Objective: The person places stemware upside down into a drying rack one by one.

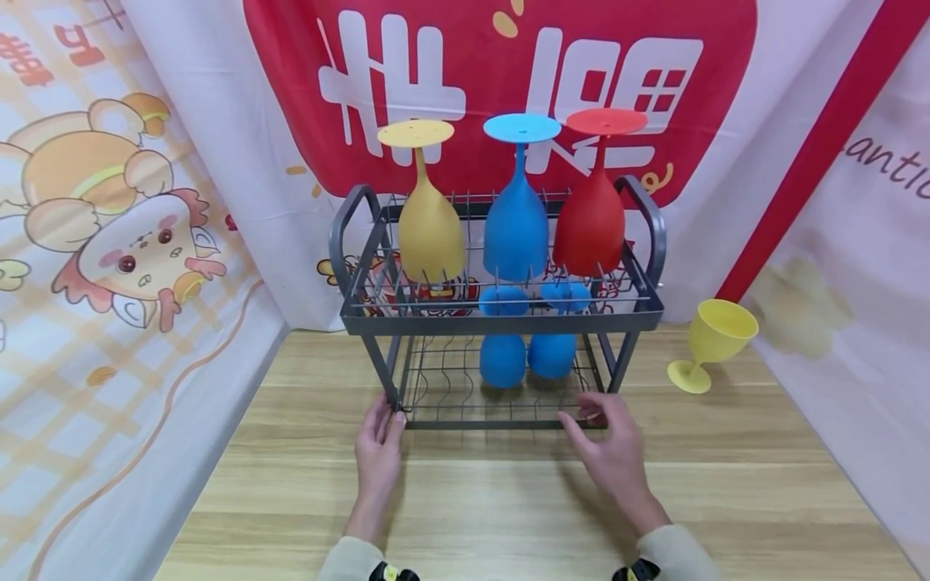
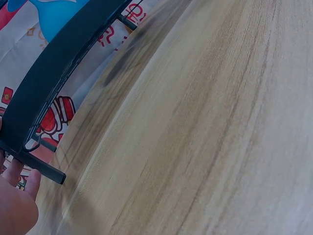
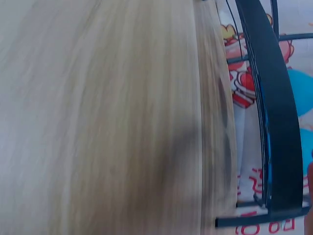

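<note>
A dark two-tier metal rack (image 1: pixel 501 324) stands in front of me. Upside down on its top tier are a yellow goblet (image 1: pixel 432 234), a blue goblet (image 1: pixel 516 230) and a red goblet (image 1: pixel 592 226). The lower tier carries two more blue goblets (image 1: pixel 502 361), also inverted. My left hand (image 1: pixel 379 452) grips the rack's lower front left corner, thumb in front and fingers on the outer side; the left wrist view shows fingers under that corner. My right hand (image 1: pixel 612 448) holds the lower front bar near the right corner, its fingers curled behind and its thumb spread toward the middle.
A light yellow goblet (image 1: pixel 719 331) is upright on the wooden table (image 1: pixel 494 500), right of the rack. A printed white cloth (image 1: pixel 218 137) with a red panel hangs behind the rack and along both sides.
</note>
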A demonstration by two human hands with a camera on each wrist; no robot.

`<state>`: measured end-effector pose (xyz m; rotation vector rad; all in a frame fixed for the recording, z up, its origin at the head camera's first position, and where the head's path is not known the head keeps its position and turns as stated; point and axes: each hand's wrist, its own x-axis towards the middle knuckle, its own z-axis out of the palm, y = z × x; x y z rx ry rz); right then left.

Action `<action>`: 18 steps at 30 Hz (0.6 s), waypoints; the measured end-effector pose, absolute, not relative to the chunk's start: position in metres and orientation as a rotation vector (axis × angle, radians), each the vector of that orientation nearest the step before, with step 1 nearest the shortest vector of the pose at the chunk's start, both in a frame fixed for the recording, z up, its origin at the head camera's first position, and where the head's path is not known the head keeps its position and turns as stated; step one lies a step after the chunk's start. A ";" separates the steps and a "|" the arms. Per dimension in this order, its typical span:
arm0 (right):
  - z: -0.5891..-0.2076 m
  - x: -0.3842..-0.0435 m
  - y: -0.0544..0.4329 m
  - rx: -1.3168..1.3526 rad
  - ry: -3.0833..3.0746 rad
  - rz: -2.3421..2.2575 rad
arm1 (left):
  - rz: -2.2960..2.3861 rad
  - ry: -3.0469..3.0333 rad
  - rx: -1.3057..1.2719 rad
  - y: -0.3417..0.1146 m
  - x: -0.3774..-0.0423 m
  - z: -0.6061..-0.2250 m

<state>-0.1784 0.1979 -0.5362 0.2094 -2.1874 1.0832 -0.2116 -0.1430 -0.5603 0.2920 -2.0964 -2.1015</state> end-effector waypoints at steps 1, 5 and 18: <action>-0.537 -0.177 0.203 0.212 -2.168 1.077 | -2.101 -2.098 0.292 -0.143 -0.211 -0.560; -0.537 -0.175 0.220 0.174 -2.128 1.087 | -2.094 -2.091 0.291 -0.143 -0.210 -0.559; -0.528 -0.174 0.279 -0.334 -2.146 1.313 | -2.125 -2.063 0.290 -0.142 -0.212 -0.561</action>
